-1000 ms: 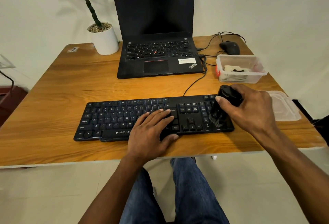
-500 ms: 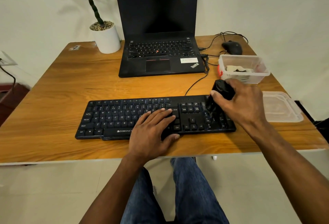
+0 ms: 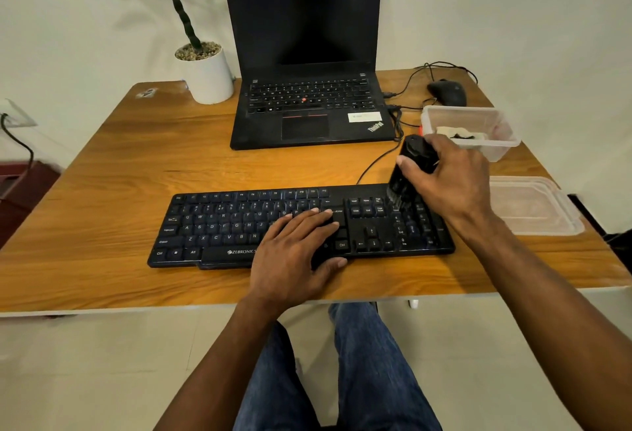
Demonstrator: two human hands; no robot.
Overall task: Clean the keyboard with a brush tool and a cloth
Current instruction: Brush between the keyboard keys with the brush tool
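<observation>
Wood-grain desk with a white edge, pushed up to a plain white wall, pale floor underneath. Open laptop at the back, screen off, "ThinkPad" on the palm rest. Black keyboard sits near the front edge, "ZEBRONICS" printed by the spacebar. Left hand lies flat on its right-middle keys, fingers straight. Right hand grips a black brush, bristles down on the numpad's top. Clear tub holding the cloth is just behind.
</observation>
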